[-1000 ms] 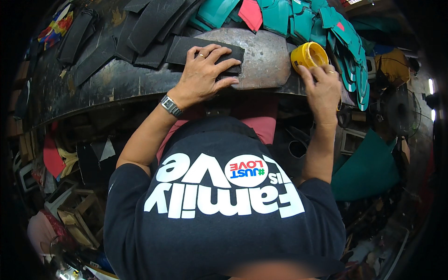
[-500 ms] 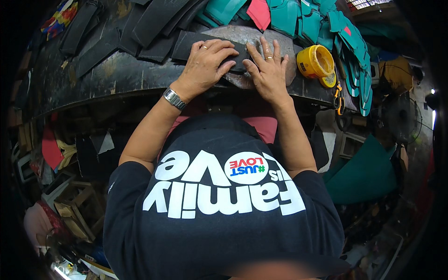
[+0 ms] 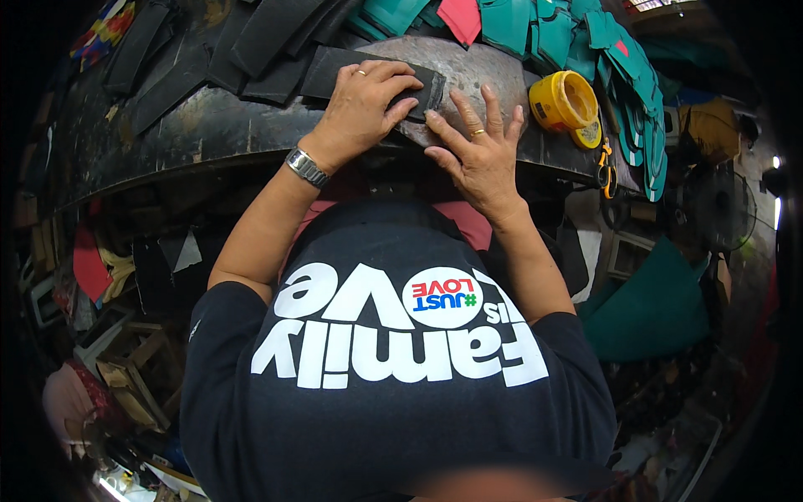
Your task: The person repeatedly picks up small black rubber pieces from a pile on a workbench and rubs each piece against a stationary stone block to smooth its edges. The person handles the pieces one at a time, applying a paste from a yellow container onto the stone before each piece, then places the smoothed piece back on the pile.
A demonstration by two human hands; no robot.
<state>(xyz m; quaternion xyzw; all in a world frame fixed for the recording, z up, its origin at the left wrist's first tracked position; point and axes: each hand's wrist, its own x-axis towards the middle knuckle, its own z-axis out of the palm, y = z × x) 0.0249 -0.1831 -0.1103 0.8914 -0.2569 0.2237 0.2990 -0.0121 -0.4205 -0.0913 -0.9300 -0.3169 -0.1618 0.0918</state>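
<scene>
"Touching what, that left grip (image 3: 364,107)?"

"A black strip (image 3: 328,74), flat on the bench (image 3: 242,135), left of the yellow tub (image 3: 548,104). The fingers bend loosely over its top, unclenched."

"And the right grip (image 3: 483,155)?"

"Released, fingers spread, just left of the tub and nearer the person. The index fingertip is at the strip's near right corner; whether it touches, I cannot tell."

"What shows under that end?"

"A grey slab (image 3: 483,69), also left of the tub."

"Anything else around the tub?"

"A round lid (image 3: 590,135) at its near right edge, orange-handled scissors (image 3: 610,181) past that, teal pieces (image 3: 548,38) beyond and to the right, a red piece (image 3: 461,20) beyond to the left, and black pieces (image 3: 272,38) heaped far left."
</scene>
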